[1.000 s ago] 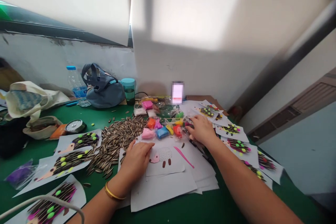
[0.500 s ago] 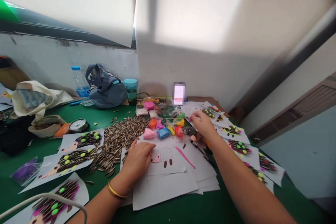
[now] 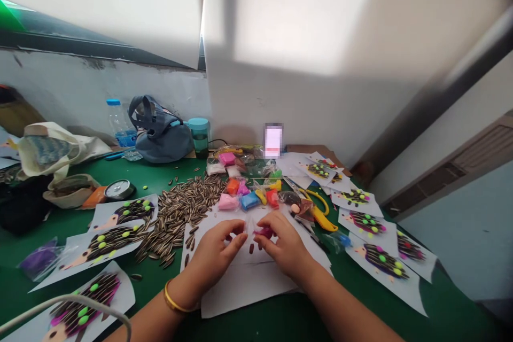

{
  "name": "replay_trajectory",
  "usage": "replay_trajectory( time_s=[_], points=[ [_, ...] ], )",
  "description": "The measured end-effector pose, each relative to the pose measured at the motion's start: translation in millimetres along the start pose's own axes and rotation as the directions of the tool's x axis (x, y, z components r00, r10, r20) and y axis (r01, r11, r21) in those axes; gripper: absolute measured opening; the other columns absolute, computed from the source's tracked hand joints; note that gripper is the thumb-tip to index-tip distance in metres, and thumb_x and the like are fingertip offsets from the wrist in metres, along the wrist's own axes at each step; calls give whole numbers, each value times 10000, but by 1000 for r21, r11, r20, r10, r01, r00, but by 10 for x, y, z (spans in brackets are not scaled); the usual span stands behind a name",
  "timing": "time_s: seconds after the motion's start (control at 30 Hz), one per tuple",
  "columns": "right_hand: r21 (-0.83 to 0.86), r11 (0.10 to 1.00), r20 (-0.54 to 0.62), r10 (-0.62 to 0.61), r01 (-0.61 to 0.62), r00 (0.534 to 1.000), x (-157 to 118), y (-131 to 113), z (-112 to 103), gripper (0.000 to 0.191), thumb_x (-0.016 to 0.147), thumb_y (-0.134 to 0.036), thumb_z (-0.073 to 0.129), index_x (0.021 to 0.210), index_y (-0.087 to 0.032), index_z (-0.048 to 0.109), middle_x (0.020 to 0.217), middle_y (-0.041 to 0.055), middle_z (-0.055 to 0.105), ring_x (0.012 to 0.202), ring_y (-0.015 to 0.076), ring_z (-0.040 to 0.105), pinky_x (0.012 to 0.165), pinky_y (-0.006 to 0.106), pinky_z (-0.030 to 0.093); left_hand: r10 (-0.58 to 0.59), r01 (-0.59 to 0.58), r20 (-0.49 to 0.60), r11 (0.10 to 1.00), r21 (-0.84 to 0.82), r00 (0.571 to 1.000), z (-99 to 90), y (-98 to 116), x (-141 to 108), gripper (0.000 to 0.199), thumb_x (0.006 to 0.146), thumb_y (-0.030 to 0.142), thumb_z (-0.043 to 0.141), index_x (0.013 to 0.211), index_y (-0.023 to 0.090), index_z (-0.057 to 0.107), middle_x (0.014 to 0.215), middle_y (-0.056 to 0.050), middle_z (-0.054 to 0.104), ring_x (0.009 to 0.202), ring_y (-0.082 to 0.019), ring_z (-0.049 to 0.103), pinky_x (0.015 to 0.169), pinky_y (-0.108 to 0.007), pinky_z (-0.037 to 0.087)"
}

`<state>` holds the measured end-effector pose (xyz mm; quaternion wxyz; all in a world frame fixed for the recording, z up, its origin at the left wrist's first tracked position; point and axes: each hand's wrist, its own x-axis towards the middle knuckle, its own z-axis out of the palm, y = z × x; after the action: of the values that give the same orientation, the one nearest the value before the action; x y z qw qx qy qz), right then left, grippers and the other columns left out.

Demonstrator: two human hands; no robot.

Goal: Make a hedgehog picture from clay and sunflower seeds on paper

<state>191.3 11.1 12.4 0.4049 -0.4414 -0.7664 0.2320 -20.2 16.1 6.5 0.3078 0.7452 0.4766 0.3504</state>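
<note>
As the right hand (image 3: 286,248) grasps a magenta packet (image 3: 264,232) between thumb and fingers above the paper stack (image 3: 228,299), left hand (image 3: 214,251) faces it, fingers curled near the packet's clear wrapping (image 3: 250,223); cannot tell whether it pinches that. Striped seeds (image 3: 192,197) heaped left of the stack, a few on it. Blue packet (image 3: 250,201) at its far edge. Yellow-handled tool (image 3: 324,220) to the stack's right. Green desk (image 3: 256,327) beneath.
</note>
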Motion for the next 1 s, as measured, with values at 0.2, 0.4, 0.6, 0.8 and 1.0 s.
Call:
replay_trajectory(
  time_s=[0.2,0.4,0.6,0.8,1.0],
  points=[
    [-3,1000,-23,14,-14,1000,-68,97,85,526,772,-234,769,1234,-254,520,1115,84,590,913,220,597,771,352,535,-219,222,52,892,-393,974,84,72,32,222,810,411,661,839,191,655,794,-32,696,758,-196,658,721,-308,534],
    [-9,995,32,95,-95,995,-70,145,43,469,849,-188,627,1302,-229,511,1008,66,668,752,181,595,705,329,533,-324,309,74,775,-551,943,59,55,57,271,821,445,670,786,178,644,702,-14,670,679,-162,626,664,-277,499],
    [5,1000,57,7,-7,998,-65,144,-6,370,917,-208,557,1286,-229,575,1086,89,702,965,226,647,847,370,536,-343,301,53,725,-620,938,65,78,66,301,818,473,682,796,176,639,698,-4,653,665,-148,600,679,-283,504],
    [-3,998,39,57,-56,998,-59,190,21,342,902,-218,582,1242,-209,614,1036,88,713,860,208,653,768,338,547,-340,310,73,722,-619,938,31,83,85,296,817,463,680,803,168,674,737,-20,674,693,-150,601,694,-282,505],
    [10,999,58,43,-43,997,-37,214,18,433,902,-202,551,1335,-205,561,1140,104,689,958,220,645,834,355,542,-386,395,160,670,-629,909,-6,58,95,276,722,394,769,865,163,717,844,-52,735,773,-188,660,737,-306,524]
  ],
)
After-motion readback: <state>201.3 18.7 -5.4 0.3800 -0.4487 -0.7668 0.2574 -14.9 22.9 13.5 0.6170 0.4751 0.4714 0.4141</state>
